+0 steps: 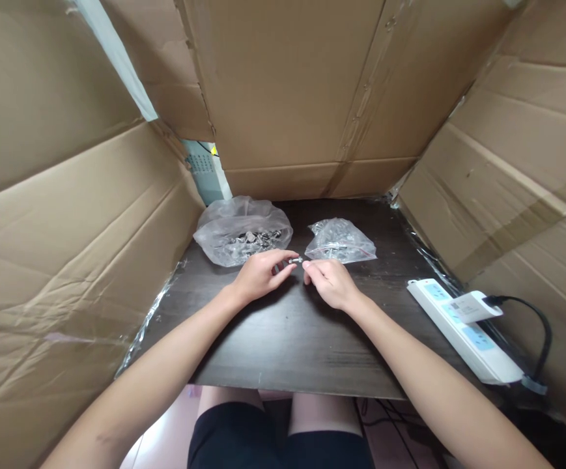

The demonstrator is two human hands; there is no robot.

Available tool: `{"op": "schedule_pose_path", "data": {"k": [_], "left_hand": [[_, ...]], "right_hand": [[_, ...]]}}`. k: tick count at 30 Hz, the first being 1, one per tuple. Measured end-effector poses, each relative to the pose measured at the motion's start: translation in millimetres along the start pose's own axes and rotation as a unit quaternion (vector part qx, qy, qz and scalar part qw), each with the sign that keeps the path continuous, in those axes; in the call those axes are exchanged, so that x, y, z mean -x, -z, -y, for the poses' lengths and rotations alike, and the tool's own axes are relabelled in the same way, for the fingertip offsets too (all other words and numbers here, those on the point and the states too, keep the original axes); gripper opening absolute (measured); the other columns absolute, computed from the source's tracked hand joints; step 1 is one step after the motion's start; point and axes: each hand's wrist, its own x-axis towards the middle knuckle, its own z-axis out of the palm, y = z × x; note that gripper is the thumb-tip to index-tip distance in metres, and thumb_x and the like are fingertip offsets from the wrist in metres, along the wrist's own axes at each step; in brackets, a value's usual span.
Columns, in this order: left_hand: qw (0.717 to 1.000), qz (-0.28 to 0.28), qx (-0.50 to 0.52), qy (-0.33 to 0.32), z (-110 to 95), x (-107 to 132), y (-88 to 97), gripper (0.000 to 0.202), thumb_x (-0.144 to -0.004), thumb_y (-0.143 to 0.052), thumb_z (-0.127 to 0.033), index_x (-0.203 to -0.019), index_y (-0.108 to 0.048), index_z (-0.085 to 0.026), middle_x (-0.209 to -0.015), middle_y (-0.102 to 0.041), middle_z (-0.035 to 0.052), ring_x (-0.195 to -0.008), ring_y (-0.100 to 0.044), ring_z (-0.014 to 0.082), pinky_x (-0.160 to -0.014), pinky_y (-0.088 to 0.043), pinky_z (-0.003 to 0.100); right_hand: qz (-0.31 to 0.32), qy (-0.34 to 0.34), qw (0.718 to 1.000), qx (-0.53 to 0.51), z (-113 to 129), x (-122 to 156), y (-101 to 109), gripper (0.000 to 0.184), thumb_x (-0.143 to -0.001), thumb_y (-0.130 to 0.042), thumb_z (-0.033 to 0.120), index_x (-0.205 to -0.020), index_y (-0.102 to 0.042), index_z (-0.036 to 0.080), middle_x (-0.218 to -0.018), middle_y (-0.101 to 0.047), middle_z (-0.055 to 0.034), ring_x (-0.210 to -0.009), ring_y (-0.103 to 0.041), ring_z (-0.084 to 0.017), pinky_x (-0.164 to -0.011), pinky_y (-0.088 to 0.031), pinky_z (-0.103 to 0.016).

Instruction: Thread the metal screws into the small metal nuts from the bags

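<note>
Black shorts (273, 436) and bare knees sit at the bottom edge, under the near rim of a dark wooden table (287, 345). 2 bare forearms reach forward over it and meet near the middle. Between the hands is a small metal part (296, 260), close over the tabletop. Left hand (263, 273) pinches it between thumb and fingertips, the other fingers curled. Right hand (329, 281) is loosely curled, its fingertips at the part's other end; whether they grip it cannot be told. Just behind the left hand lies a crumpled clear plastic bag (224, 225) holding a heap of small metal pieces. Just behind the right hand lies a smaller clear zip bag (348, 244), also with metal pieces. Well to the right, a white power strip (478, 352) lies along the table edge with a white plug (475, 306) and black cable (544, 332). Cardboard walls (287, 85) enclose the table on 3 sides.
</note>
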Motion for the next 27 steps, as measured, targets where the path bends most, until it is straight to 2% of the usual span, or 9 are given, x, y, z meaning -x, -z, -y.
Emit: {"op": "schedule_pose_path", "data": {"k": [4, 6, 7, 9, 11, 13, 16, 20, 27], "left_hand": [[1.0, 0.006, -0.002, -0.005, -0.2, 0.6, -0.1, 0.023, -0.099, -0.061, -0.028, -0.117, -0.069, -0.016, -0.099, -0.076, 0.006, -0.066, -0.066, 0.0112, -0.07, -0.055, 0.024], [1.0, 0.008, -0.002, -0.007, 0.0, 1.0, -0.8, 0.025, -0.099, -0.061, -0.029, -0.118, -0.069, -0.015, -0.1, -0.076, 0.0064, -0.067, -0.066, 0.0115, -0.071, -0.056, 0.025], [1.0, 0.01, -0.002, -0.007, 0.1, 1.1, -1.1, 0.025, -0.099, -0.061, -0.029, -0.118, -0.07, -0.015, -0.1, -0.076, 0.0065, -0.067, -0.066, 0.0115, -0.071, -0.056, 0.025], [1.0, 0.013, -0.001, -0.008, 0.4, 1.1, -1.8, 0.024, -0.099, -0.061, -0.028, -0.117, -0.07, -0.015, -0.099, -0.076, 0.0062, -0.068, -0.066, 0.0117, -0.07, -0.055, 0.024], [1.0, 0.014, -0.001, -0.006, 0.5, 0.8, -2.1, 0.022, -0.098, -0.062, -0.028, -0.115, -0.07, -0.015, -0.096, -0.076, 0.0055, -0.067, -0.066, 0.0116, -0.069, -0.055, 0.024], [1.0, 0.009, 0.0, -0.006, 0.3, 0.4, -2.0, 0.021, -0.098, -0.062, -0.029, -0.113, -0.07, -0.015, -0.093, -0.075, 0.005, -0.066, -0.066, 0.0116, -0.068, -0.055, 0.023], [1.0, 0.01, 0.001, -0.01, -0.3, 0.1, -1.5, 0.02, -0.098, -0.062, -0.028, -0.111, -0.07, -0.015, -0.093, -0.075, 0.0053, -0.07, -0.068, 0.0123, -0.069, -0.055, 0.023], [1.0, 0.021, 0.0, -0.005, -0.8, 0.2, -0.9, 0.02, -0.098, -0.061, -0.028, -0.112, -0.069, -0.016, -0.094, -0.075, 0.0052, -0.071, -0.068, 0.0126, -0.07, -0.054, 0.024], [0.999, 0.042, 0.001, 0.006, -0.2, 0.7, -0.4, 0.024, -0.099, -0.058, -0.03, -0.116, -0.07, -0.017, -0.097, -0.075, 0.0057, -0.074, -0.068, 0.0139, -0.072, -0.055, 0.026]], "right_hand": [[-0.071, 0.035, 0.996, -0.029, 1.7, 0.1, 1.7, 0.03, -0.1, -0.043, 0.037, -0.098, -0.067, 0.019, -0.078, -0.066, -0.0029, -0.068, -0.057, -0.017, -0.066, -0.039, -0.029], [-0.083, 0.041, 0.995, -0.048, 2.3, -0.1, 2.9, 0.029, -0.098, -0.046, 0.035, -0.112, -0.065, 0.018, -0.079, -0.065, -0.0019, -0.065, -0.056, -0.016, -0.065, -0.04, -0.028], [-0.08, 0.044, 0.994, -0.052, 2.4, -0.2, 3.3, 0.028, -0.097, -0.046, 0.035, -0.11, -0.065, 0.018, -0.078, -0.065, -0.0017, -0.065, -0.055, -0.016, -0.065, -0.04, -0.028], [-0.054, 0.045, 0.996, -0.046, 2.0, -0.3, 3.7, 0.031, -0.099, -0.043, 0.036, -0.089, -0.067, 0.018, -0.072, -0.064, -0.0023, -0.064, -0.056, -0.016, -0.066, -0.04, -0.028], [-0.017, 0.021, 0.999, -0.025, 1.2, -0.1, 3.1, 0.049, -0.101, -0.038, 0.039, -0.063, -0.061, 0.019, -0.062, -0.061, -0.0032, -0.061, -0.055, -0.016, -0.066, -0.038, -0.029], [0.004, -0.013, 1.0, -0.002, 0.5, 0.0, 2.1, 0.061, -0.103, -0.034, 0.043, -0.051, -0.053, 0.019, -0.053, -0.057, -0.0036, -0.056, -0.053, -0.015, -0.065, -0.036, -0.031], [-0.015, -0.022, 1.0, 0.003, -0.6, -0.7, 0.9, 0.059, -0.104, -0.034, 0.045, -0.055, -0.056, 0.018, -0.057, -0.06, -0.004, -0.059, -0.055, -0.016, -0.067, -0.037, -0.031], [-0.049, 0.033, 0.998, -0.005, -1.7, -3.0, -0.2, 0.045, -0.103, -0.039, 0.04, -0.07, -0.06, 0.018, -0.071, -0.065, -0.0046, -0.068, -0.058, -0.017, -0.068, -0.038, -0.03], [-0.091, 0.079, 0.992, -0.026, -1.3, -2.8, -4.0, 0.016, -0.095, -0.054, 0.029, -0.088, -0.065, 0.019, -0.071, -0.062, -0.002, -0.063, -0.055, -0.015, -0.064, -0.042, -0.028]]}}
